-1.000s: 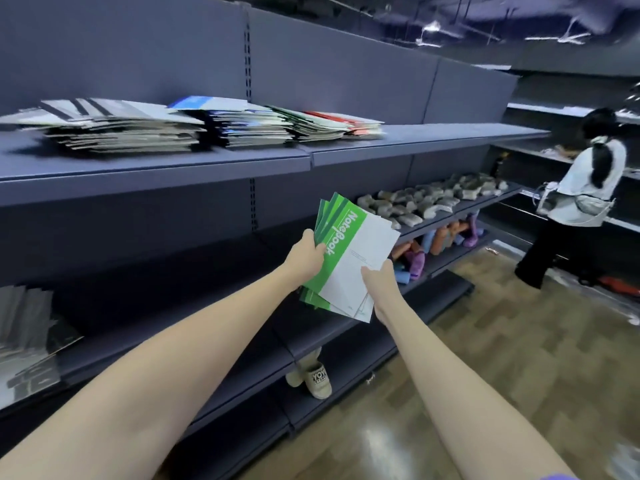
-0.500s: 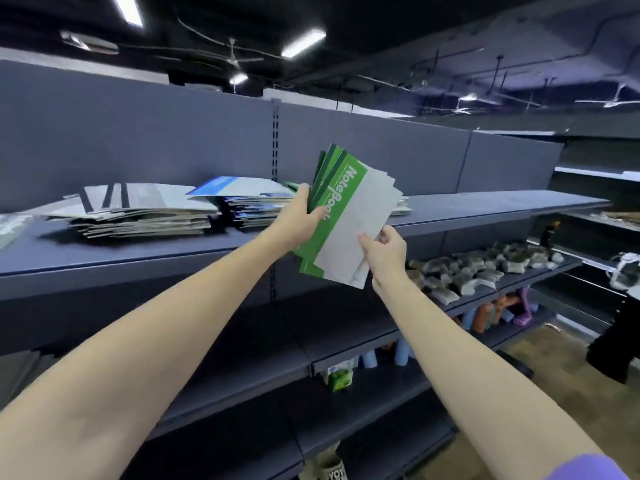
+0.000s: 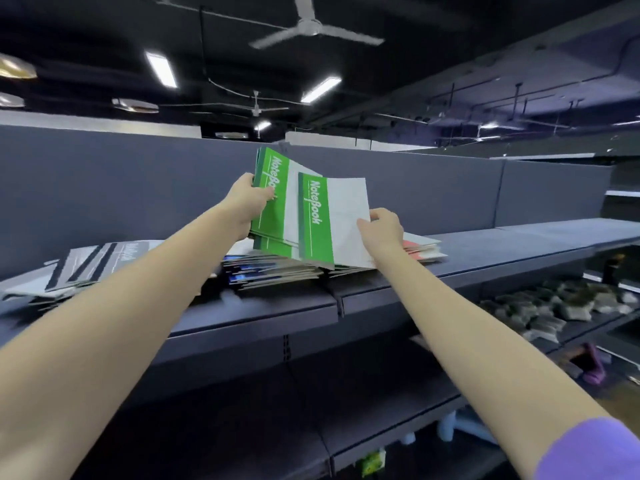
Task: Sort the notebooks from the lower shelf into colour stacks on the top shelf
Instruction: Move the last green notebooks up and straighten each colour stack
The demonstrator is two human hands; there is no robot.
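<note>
In the middle of the frame we see a bundle of green notebooks (image 3: 270, 209), held upright above the top shelf (image 3: 485, 247). The left hand (image 3: 247, 202) grips the bundle at its left edge, with the fingers curled round the green spines. In front of the bundle, slightly to the right, one green notebook (image 3: 332, 220) stands apart from the others; the right hand (image 3: 381, 226) pinches its white right edge between thumb and fingers. The lower edge of this notebook is just above a stack of notebooks on the shelf, and we cannot tell if it touches.

On the same shelf, below the hands, lies a blue stack (image 3: 270, 271). At the left lies a black-and-white stack (image 3: 97, 268), and at the right, behind the right hand, a red stack (image 3: 424, 249).

At the right side of the frame, a lower shelf (image 3: 554, 306) carries many small grey items. In the upper part, a ceiling fan (image 3: 311, 31) hangs from the dark ceiling.
</note>
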